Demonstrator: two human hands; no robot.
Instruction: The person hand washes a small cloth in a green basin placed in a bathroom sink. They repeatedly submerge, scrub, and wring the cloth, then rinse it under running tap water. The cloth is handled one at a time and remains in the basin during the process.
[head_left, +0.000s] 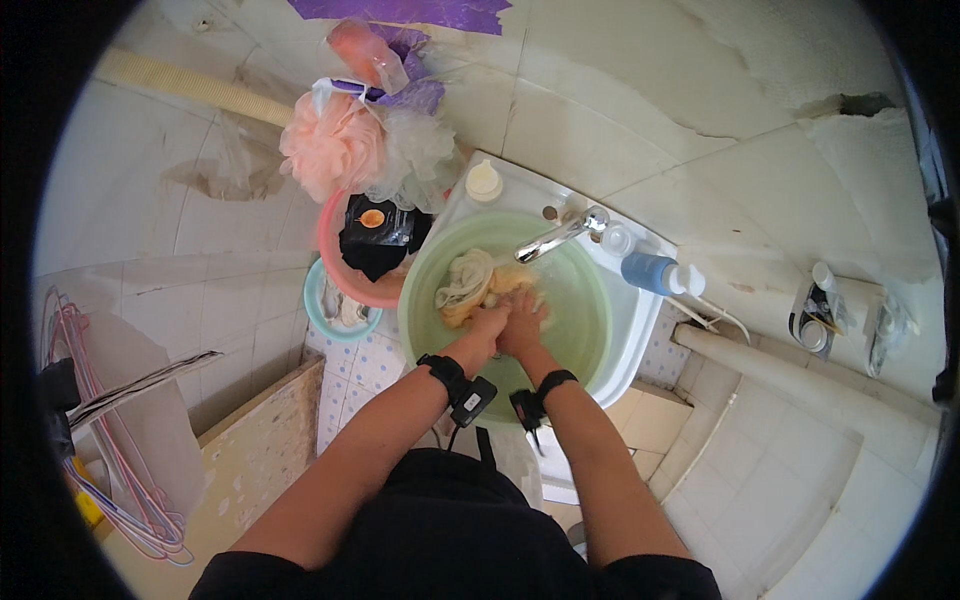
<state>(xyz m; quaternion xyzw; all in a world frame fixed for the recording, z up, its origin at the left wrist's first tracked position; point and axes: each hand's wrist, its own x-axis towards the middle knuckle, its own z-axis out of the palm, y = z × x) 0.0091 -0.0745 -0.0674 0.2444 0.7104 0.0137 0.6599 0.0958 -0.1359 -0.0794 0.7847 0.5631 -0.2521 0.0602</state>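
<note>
A pale green plastic basin (420, 337) holding cloudy water sits in the white washbasin. Inside it lies a wet, bunched cloth (466, 279), white and yellow-orange, partly under water. My left hand (489, 322) reaches in at the cloth's lower right edge, its fingertips hidden. Close against it, my right hand (526, 322) is lowered into the water with its back up and its fingers over the cloth's right part. Whether either hand grips the fabric is not visible. Above the basin's far side extends a chrome faucet (555, 238).
The white washbasin (637, 330) bears a blue pump bottle (649, 274) and a cream-coloured container (484, 182). Left are a pink basin (367, 289) with dark items and a small turquoise basin (319, 311). Bath puffs (334, 146) hang above. Wire hangers (127, 480) are far left.
</note>
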